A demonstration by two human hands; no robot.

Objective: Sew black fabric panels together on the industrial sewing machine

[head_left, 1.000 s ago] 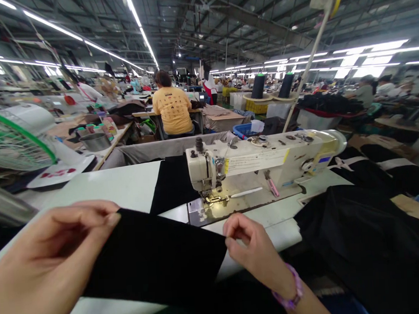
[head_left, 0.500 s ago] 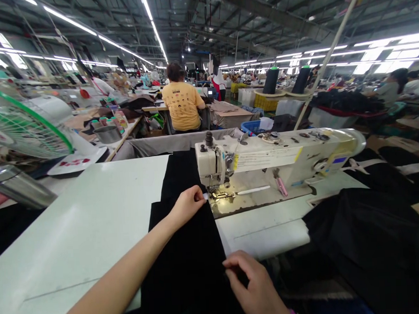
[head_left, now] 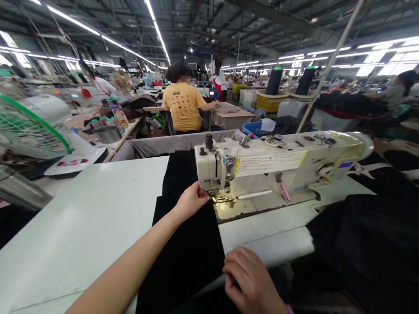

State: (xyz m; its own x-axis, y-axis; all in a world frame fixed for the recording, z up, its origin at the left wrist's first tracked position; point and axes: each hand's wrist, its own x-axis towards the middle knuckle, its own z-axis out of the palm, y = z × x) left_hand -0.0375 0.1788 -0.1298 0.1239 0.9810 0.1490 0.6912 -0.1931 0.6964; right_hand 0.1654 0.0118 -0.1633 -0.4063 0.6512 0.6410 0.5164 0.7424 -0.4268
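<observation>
A long black cloth lies over the pale table, its right edge beside the needle area of a white sewing machine. My left hand is closed in a pinch close to the presser foot, above the cloth; what its fingertips hold is hidden. Near the table's front edge, my right hand is curled at the cloth's right edge, and I cannot make out what is between its fingers. Pink-handled snips and a white stick rest on the machine bed.
A green-rimmed fan and a steel flask stand at the left. More black cloth is heaped at the right. Beyond the machine sits a person in a yellow shirt. A slanting pole rises behind the machine.
The cloth's lower part has shifted, showing a pale strip near my right hand. My right hand's fingers have curled in more. White material at my left fingertips no longer shows. The seated person's arm reaches right.
</observation>
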